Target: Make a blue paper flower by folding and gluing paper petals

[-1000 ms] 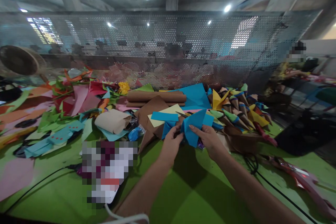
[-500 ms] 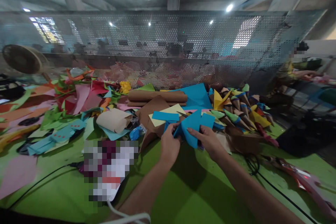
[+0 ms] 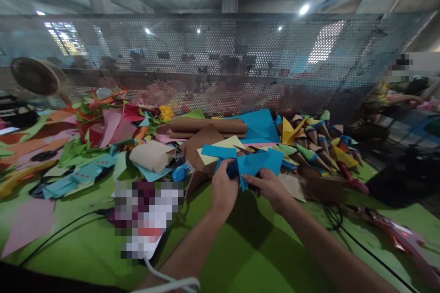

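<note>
I see L hand (image 3: 225,190) & R hand (image 3: 272,187) both pinching folded blue paper (image 3: 259,165) btwn them. Blue paper strip (image 3: 219,151) lies just past L hand; pink glue gun (image 3: 404,236) well R of R hand.

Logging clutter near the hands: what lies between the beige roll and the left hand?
The head view shows a blue bundle and brown paper between the beige roll and left hand.
</note>
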Available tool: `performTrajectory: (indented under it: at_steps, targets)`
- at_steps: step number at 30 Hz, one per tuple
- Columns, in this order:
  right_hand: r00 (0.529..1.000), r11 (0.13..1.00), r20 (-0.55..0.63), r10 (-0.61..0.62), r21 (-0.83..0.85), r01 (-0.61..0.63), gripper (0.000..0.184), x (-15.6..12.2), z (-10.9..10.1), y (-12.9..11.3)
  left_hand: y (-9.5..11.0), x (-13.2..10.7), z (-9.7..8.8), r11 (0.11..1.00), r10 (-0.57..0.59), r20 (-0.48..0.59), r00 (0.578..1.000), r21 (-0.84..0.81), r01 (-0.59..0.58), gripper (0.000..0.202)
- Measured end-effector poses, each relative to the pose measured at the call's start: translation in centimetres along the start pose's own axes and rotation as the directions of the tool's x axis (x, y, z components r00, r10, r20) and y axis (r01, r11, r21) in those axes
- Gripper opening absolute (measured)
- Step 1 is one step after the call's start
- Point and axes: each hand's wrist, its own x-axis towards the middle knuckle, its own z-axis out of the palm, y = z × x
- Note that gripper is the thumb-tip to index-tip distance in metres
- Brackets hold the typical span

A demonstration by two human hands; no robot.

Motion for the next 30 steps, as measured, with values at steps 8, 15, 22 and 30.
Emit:
performTrajectory:
  at_steps: [8,15,22,30]
  targets:
    - [0.996,0.999,-0.081,-0.035,-0.01,0.034,0.049,0.6,-0.5,0.5,-0.2,0.4,0.5,0.882,-0.079,0.216,0.973,-0.44,0.17,0.032]
    - [0.99,0.999,-0.133,-0.047,-0.019,0.045,0.053,0.6,-0.8,0.4,0.6,0.2,0.2,0.802,-0.068,0.355,0.932,-0.536,0.263,0.034]
    - [0.994,0.999,-0.1,-0.044,0.0,0.044,0.052,0.2,-0.6,0.0,0.1,0.4,0.5,0.91,-0.031,0.23,0.973,-0.395,0.122,0.038]
    - [0.999,0.999,-0.04,-0.028,0.027,0.029,0.048,-0.1,-0.3,0.2,-0.5,0.1,0.1,0.983,0.023,0.059,0.998,-0.185,-0.012,0.048]
